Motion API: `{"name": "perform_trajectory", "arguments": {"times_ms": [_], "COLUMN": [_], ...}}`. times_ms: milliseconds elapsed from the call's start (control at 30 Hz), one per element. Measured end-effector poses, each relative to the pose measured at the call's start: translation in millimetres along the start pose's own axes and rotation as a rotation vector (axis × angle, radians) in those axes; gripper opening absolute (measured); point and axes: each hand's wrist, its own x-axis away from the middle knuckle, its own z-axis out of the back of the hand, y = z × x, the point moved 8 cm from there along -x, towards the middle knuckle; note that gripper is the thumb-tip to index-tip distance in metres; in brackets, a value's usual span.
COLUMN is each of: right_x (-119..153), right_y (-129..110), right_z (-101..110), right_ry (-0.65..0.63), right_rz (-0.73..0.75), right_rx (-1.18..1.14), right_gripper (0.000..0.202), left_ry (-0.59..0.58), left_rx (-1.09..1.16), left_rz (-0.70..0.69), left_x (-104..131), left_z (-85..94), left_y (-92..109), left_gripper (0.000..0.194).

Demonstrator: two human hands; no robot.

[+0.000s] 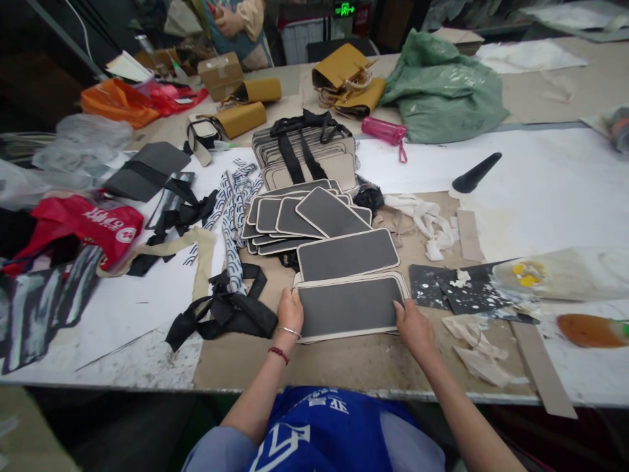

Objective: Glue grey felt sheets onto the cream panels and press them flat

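In the head view, the left hand and right hand pinch opposite ends of the grey panel stack, near the desk's front edge; even pressure should square it best.

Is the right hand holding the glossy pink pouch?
No, the right hand holds the right end of the grey, cream-edged rectangular panels.

Hands hold panels, apparently stacked.

Blue apron, silver bangle, red bracelet
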Motion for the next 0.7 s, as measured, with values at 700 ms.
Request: {"name": "perform_trajectory", "arguments": {"times_ms": [700], "right_x": [-8.5], "right_y": [9.5], "right_z": [-10.5], "right_ry": [0.016], "right_rz": [0.018], "right_rx": [-0.216], "right_gripper": [0.026], "left_ry": [-0.010], "left_rx": [0.229], "left_rz": [-0.017], "left_x": [-4.5], "left_z": [2.5], "left_y": [-2.5], "left_gripper": [0.015]}}
